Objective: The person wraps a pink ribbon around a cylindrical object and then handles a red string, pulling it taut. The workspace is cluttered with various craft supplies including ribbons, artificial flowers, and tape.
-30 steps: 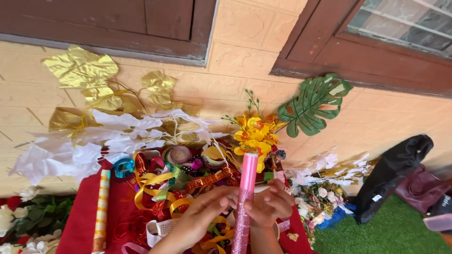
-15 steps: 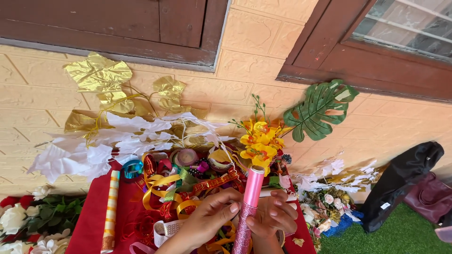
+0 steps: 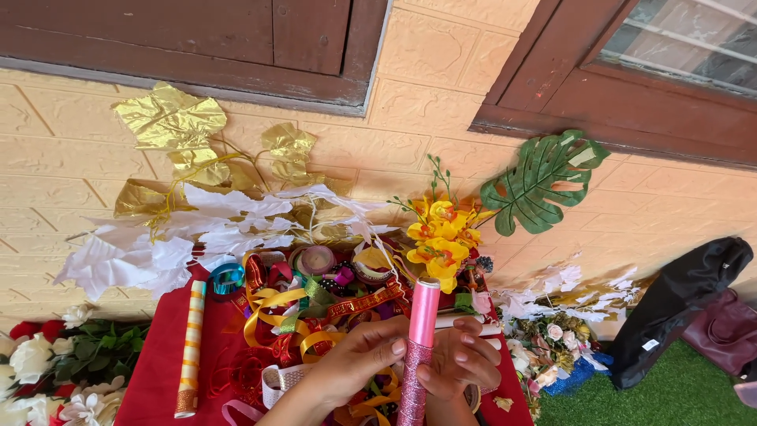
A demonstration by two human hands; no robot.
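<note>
1. A pink glitter roll point(image 3: 418, 347) is held nearly upright at the bottom centre of the view, leaning slightly so that its paler pink top points toward the yellow artificial flowers point(image 3: 438, 237).
2. The left hand point(image 3: 359, 363) is brought in from the lower left, palm turned inward; its fingers are curled and its fingertips point(image 3: 397, 347) are pressed against the left side of the roll.
3. The right hand point(image 3: 461, 363) is set against the roll's right side, with the fingers folded over one another and a thumb laid on the glittered part. The roll is thus pinched between both hands, neither being spread wide.
4. The wrists and forearms are cut off by the lower edge, so the arm pose beyond the hands cannot be told.
5. A red cloth point(image 3: 158, 363) lies beneath the hands, and a heap of tangled ribbons point(image 3: 315, 308) in gold, red and green is seen just behind them.
6. An orange-and-white striped roll point(image 3: 189, 347) is laid on the cloth, well left of the hands.
7. White leaves point(image 3: 173, 244) and gold leaves point(image 3: 173, 126) are leaned against the yellow wall point(image 3: 441, 79); a green monstera leaf point(image 3: 544, 181) is stood to the right.
8. What appears to be a dark bag point(image 3: 678, 308) lies at the far right on green turf point(image 3: 631, 398).
</note>
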